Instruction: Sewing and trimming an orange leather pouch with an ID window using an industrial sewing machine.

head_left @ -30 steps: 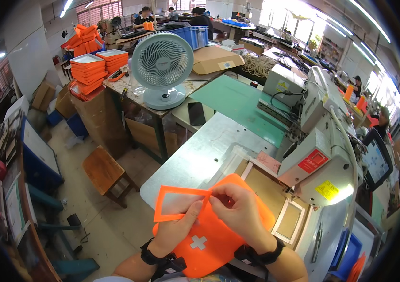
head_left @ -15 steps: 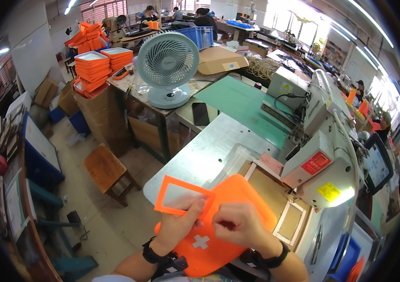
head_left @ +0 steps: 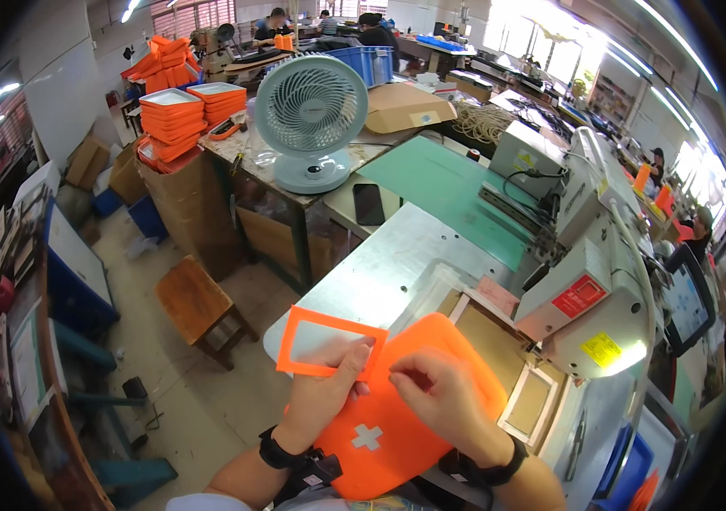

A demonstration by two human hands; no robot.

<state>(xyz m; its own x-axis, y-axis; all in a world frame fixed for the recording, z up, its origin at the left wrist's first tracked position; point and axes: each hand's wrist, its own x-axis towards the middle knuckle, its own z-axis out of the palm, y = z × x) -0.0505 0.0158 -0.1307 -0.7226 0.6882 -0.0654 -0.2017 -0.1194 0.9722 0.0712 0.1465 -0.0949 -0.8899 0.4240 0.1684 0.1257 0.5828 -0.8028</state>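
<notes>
My left hand (head_left: 329, 392) is closed on an orange rectangular frame with a clear window (head_left: 285, 347), thumb laid over its right end. The frame is raised over the corner of the metal table. An orange case panel with a white cross (head_left: 418, 447) lies below both hands, its lower end toward my lap. Above the panel's right half, my right hand (head_left: 441, 393) has its fingers curled and thumb and forefinger brought together. Whatever those fingertips may hold is too small or hidden to tell. Dark bands circle both wrists.
A sewing machine (head_left: 597, 311) with a lit lamp stands at right above a framed template (head_left: 529, 399). Beyond the metal table (head_left: 354, 277) are a phone (head_left: 369, 204) and a grey fan (head_left: 312, 119). A wooden stool (head_left: 195, 298) is at left; stacked orange cases (head_left: 171, 119) stand behind.
My right hand has turned from a loose fist into a pinch, its fingertips pointing more to the left. The orange frame has tilted and shifted up slightly in my left hand.
</notes>
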